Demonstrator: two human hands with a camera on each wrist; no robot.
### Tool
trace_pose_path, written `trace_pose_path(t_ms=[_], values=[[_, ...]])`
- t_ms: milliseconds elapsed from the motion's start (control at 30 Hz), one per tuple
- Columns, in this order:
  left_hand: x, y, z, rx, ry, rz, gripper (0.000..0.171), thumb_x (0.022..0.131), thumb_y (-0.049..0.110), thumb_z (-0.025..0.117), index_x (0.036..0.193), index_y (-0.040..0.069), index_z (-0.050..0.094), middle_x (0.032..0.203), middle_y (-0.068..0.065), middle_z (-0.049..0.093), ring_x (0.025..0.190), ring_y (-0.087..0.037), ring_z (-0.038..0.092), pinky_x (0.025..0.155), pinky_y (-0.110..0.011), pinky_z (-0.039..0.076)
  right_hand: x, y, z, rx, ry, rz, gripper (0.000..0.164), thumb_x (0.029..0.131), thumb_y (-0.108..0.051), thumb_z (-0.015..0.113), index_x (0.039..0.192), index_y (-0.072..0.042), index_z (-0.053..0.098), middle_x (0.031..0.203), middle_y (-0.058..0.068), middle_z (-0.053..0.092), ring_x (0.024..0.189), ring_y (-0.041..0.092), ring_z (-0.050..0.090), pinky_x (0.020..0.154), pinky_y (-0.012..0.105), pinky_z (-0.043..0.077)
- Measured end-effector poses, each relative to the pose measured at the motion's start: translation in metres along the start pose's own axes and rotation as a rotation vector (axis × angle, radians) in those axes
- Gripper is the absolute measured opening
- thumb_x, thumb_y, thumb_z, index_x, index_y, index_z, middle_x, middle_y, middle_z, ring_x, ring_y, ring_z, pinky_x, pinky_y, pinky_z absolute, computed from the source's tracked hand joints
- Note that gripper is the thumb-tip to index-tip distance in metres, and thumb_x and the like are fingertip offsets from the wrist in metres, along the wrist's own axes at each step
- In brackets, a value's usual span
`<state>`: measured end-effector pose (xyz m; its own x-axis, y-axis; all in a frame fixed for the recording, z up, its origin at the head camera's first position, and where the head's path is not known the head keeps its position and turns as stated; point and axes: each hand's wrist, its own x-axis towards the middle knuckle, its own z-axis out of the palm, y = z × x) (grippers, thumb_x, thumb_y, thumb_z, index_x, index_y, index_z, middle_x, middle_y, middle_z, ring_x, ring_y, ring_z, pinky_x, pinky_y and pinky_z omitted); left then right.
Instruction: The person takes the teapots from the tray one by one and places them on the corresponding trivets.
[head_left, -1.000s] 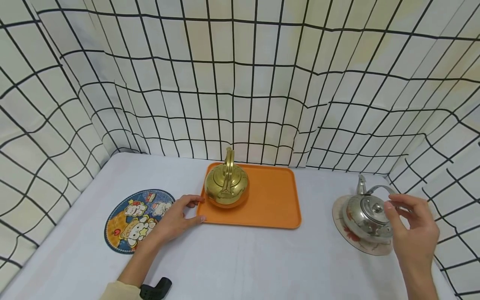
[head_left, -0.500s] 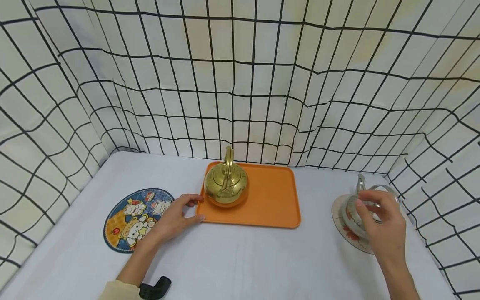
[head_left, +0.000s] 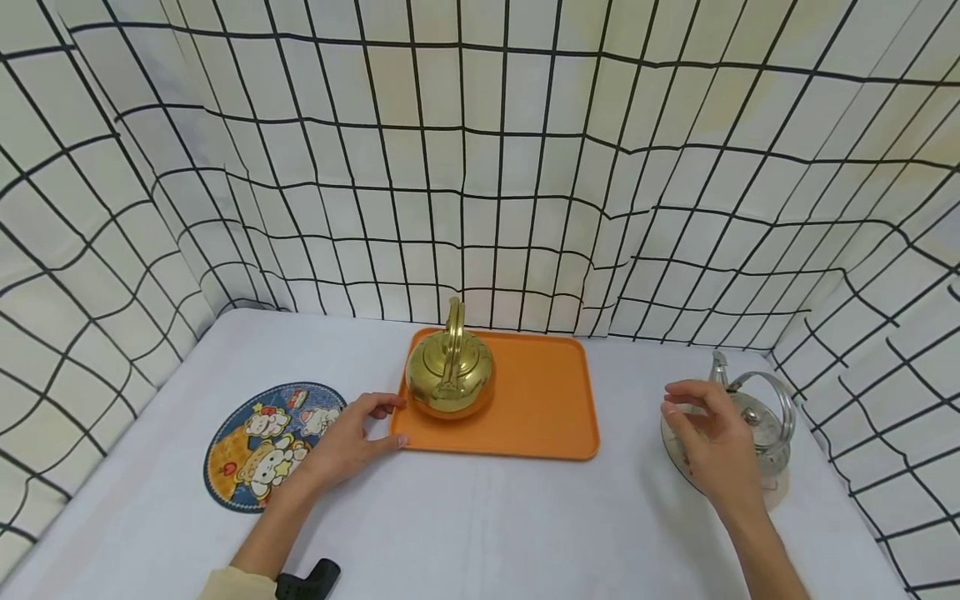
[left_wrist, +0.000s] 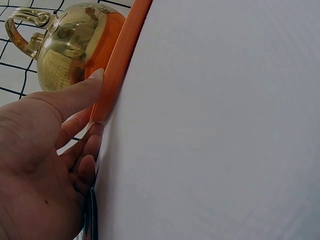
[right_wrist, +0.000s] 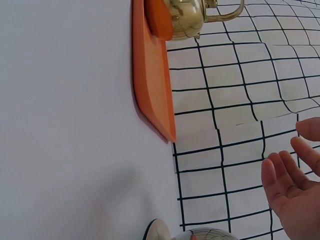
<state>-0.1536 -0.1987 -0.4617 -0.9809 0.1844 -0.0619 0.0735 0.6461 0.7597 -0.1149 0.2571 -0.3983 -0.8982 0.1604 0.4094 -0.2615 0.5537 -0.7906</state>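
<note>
My left hand [head_left: 345, 450] holds the front left corner of the orange tray [head_left: 543, 400]; in the left wrist view the thumb lies on the rim and fingertips meet the corner. A gold kettle [head_left: 450, 367] stands upright at the tray's left end, its handle raised. My right hand [head_left: 723, 454] hovers over the table with loosely bent fingers, holding nothing. Behind it, partly covered in the head view, a silver kettle [head_left: 768, 421] stands on a round pale mat [head_left: 678, 458]. The right wrist view shows a gap between thumb and fingers.
Left of the tray lies a round blue cartoon placemat [head_left: 270, 450], partly under the left forearm. A black object [head_left: 309, 579] shows beside the left sleeve. White cloth walls with a black grid [head_left: 480, 167] enclose the white table [head_left: 487, 533].
My right hand has left the silver kettle's handle side and moved left across it towards the tray. The left hand, tray and both kettles have stayed put.
</note>
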Motion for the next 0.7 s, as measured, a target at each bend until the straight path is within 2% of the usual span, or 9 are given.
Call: trace_pose_path(t_ms=[233, 400, 633, 700], values=[[0.000, 0.000, 0.001, 0.001, 0.002, 0.004, 0.054, 0.092, 0.026, 0.081, 0.140, 0.012, 0.060, 0.134, -0.011, 0.061, 0.124, -0.028, 0.052, 0.096, -0.040, 0.043, 0.005, 0.004, 0.008, 0.031, -0.018, -0.015, 0.022, 0.097, -0.001, 0.070, 0.119, -0.002, 0.069, 0.109, -0.017, 0.064, 0.100, -0.010, 0.063, 0.082, 0.006, 0.051], [0.001, -0.001, 0.001, 0.003, 0.002, 0.005, 0.054, 0.092, 0.026, 0.081, 0.140, 0.012, 0.060, 0.135, -0.011, 0.061, 0.124, -0.028, 0.053, 0.096, -0.041, 0.044, 0.005, 0.005, 0.015, 0.028, -0.054, 0.000, 0.022, 0.099, -0.008, 0.070, 0.121, -0.004, 0.069, 0.111, -0.013, 0.064, 0.101, -0.011, 0.061, 0.082, 0.006, 0.051], [0.001, -0.001, 0.001, 0.009, 0.004, 0.002, 0.055, 0.092, 0.026, 0.081, 0.141, 0.013, 0.060, 0.135, -0.010, 0.061, 0.124, -0.028, 0.052, 0.095, -0.039, 0.044, 0.006, 0.008, 0.027, 0.099, -0.110, 0.031, 0.023, 0.100, -0.008, 0.068, 0.123, -0.002, 0.067, 0.111, -0.020, 0.061, 0.102, -0.009, 0.061, 0.085, 0.008, 0.051], [0.001, -0.001, 0.001, 0.010, 0.005, 0.002, 0.055, 0.092, 0.026, 0.081, 0.141, 0.013, 0.060, 0.135, -0.010, 0.061, 0.124, -0.027, 0.053, 0.095, -0.039, 0.044, 0.007, 0.009, 0.030, 0.108, -0.123, 0.043, 0.025, 0.100, -0.009, 0.068, 0.124, -0.001, 0.067, 0.114, -0.014, 0.062, 0.103, -0.009, 0.060, 0.086, 0.008, 0.051]])
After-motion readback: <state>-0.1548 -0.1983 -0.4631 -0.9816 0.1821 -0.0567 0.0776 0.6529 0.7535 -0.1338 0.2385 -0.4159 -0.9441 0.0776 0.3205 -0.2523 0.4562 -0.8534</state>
